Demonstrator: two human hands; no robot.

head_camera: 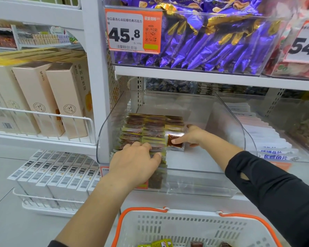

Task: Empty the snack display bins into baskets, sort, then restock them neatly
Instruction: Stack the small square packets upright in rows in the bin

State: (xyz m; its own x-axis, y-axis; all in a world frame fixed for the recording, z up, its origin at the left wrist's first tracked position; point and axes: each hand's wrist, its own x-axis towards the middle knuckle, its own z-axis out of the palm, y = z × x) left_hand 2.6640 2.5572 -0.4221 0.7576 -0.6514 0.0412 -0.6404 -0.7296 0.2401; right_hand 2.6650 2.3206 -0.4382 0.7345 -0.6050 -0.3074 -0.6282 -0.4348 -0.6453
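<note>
I see gold-edged packets (pixel 146 132) with dark brown centres in a clear bin (pixel 200 182). One packet (pixel 175 142) is silver with a red-brown middle. My right sleeve (pixel 275 189) is black. The basket (pixel 185 227) is white with orange handles; inside lie yellow-green packs (pixel 157 243). Above, the wrappers (pixel 212 41) are purple with gold ends. The price tag (pixel 133 31) is orange around a white panel with black digits. The tall boxes (pixel 48 98) are pale beige; the low boxes (pixel 57 177) are white with black barcodes. The shelf (pixel 203 75) is white.
</note>
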